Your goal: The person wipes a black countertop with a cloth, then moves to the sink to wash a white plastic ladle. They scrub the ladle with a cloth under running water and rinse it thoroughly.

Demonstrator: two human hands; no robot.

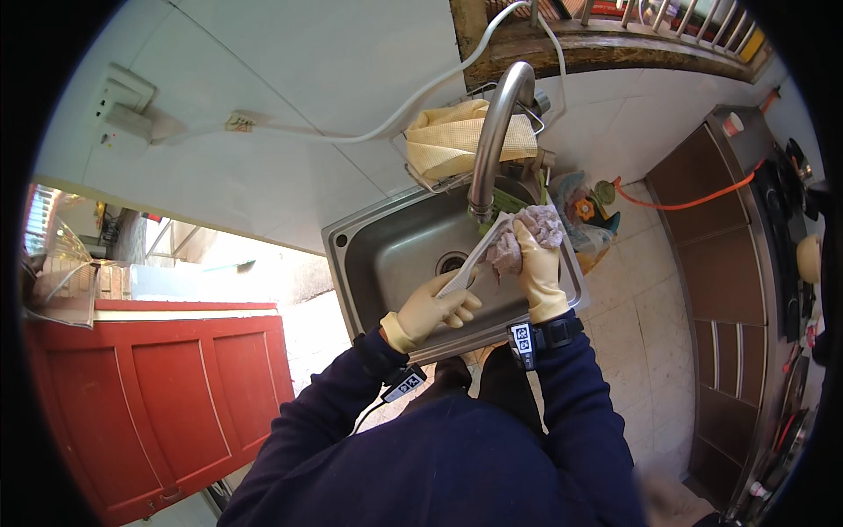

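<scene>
My left hand (438, 309), in a cream rubber glove, grips the ribbed handle of a long white utensil (473, 259). The utensil slants up to the right over the sink. A crumpled pinkish-grey cloth (541, 227) is in my right hand (538, 263), which wears a matching glove. The cloth lies against the utensil's upper end and hides it, so its kind cannot be told. Both hands are above the stainless steel sink (395, 230), whose drain (452, 263) shows between them. The curved metal faucet (494, 132) reaches over the basin, and no water stream is visible.
Green leafy stalks (510, 203) lie at the sink's far right corner. Behind the faucet, a wire rack holds a folded yellow cloth (444, 141). Plastic bags (586, 230) sit right of the sink, near brown cabinets (718, 263). A red door (171, 388) stands at left.
</scene>
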